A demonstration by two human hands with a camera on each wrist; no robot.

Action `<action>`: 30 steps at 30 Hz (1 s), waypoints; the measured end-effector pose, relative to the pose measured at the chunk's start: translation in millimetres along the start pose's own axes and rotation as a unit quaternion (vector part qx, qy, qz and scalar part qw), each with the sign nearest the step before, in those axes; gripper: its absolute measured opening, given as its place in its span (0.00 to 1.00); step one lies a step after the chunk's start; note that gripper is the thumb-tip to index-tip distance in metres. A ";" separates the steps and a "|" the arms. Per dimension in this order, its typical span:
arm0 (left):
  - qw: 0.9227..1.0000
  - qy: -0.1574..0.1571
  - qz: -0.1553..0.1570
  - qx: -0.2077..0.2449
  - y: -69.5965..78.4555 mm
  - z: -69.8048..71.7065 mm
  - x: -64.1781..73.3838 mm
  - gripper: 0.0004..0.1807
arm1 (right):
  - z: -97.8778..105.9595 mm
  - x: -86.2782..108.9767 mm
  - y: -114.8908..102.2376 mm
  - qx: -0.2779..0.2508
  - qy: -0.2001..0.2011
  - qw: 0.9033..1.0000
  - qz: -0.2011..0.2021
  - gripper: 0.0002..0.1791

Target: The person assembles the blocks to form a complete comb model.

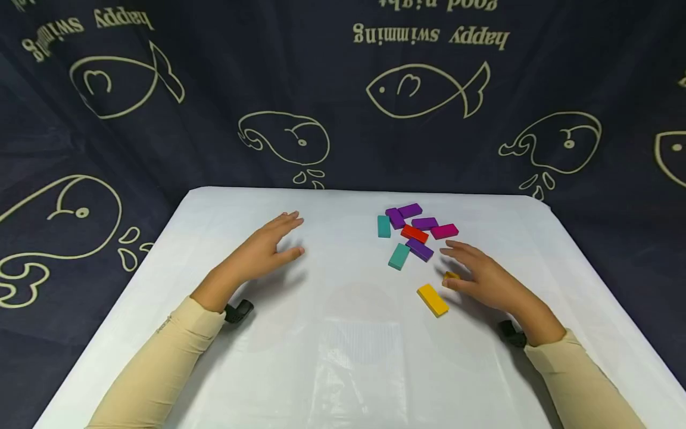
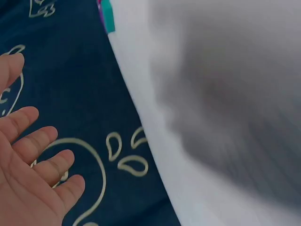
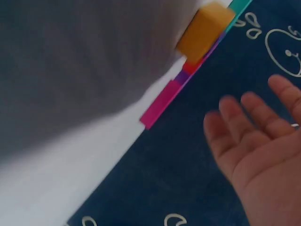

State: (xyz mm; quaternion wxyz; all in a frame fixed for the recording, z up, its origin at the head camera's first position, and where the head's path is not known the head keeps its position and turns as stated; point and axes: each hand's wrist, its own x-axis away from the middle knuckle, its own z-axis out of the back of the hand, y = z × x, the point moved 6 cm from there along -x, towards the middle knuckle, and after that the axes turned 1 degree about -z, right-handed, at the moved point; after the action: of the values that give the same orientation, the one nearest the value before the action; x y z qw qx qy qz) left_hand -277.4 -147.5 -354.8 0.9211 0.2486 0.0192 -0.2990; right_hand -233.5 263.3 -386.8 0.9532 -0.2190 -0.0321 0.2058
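My left hand (image 1: 268, 247) is held over the left half of the white table, fingers extended and holding nothing. On the right, my right hand (image 1: 485, 280) hovers beside a group of small rectangular blocks, thumb and fingers spread. A yellow block (image 1: 451, 275) shows partly between its thumb and fingers, the rest hidden; the hand does not grip it. Another yellow block (image 1: 432, 300) lies nearer the front. Behind are a red block (image 1: 414, 233), a magenta block (image 1: 445, 231), several purple blocks (image 1: 424, 223), and two teal blocks, one upright in view (image 1: 383, 226), one slanted (image 1: 399, 257).
The white-covered table (image 1: 343, 381) has its far edge against a dark cloth (image 1: 343, 77) printed with pale fish, whales and lettering. Dark wrist devices (image 1: 238, 311) sit under both wrists. Blurred grey shapes fill part of each wrist view.
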 end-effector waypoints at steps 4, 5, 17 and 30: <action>0.999 -0.027 -0.017 0.014 12.6 -12.4 -18.2 0.36 | -9.3 2.6 -7.1 -0.044 -0.027 0.999 0.005 0.36; 0.999 -0.030 -0.023 0.017 16.9 -16.5 -23.2 0.36 | -10.8 3.2 -8.6 -0.050 -0.036 0.998 0.003 0.36; 0.989 -0.125 -0.077 0.034 74.5 -84.1 -77.5 0.35 | -19.2 9.4 -19.7 -0.111 -0.097 0.989 0.026 0.34; 0.982 -0.148 -0.059 0.100 105.6 -117.5 -108.9 0.34 | -33.1 7.8 -20.9 -0.107 -0.134 0.984 0.043 0.34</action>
State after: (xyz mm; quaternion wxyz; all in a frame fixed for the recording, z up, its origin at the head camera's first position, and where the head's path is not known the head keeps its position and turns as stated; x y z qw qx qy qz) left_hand -294.2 40.3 -390.6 0.8649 0.2909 -0.1332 -0.3867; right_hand -213.5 236.0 -407.9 0.9016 -0.2912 -0.1716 0.2699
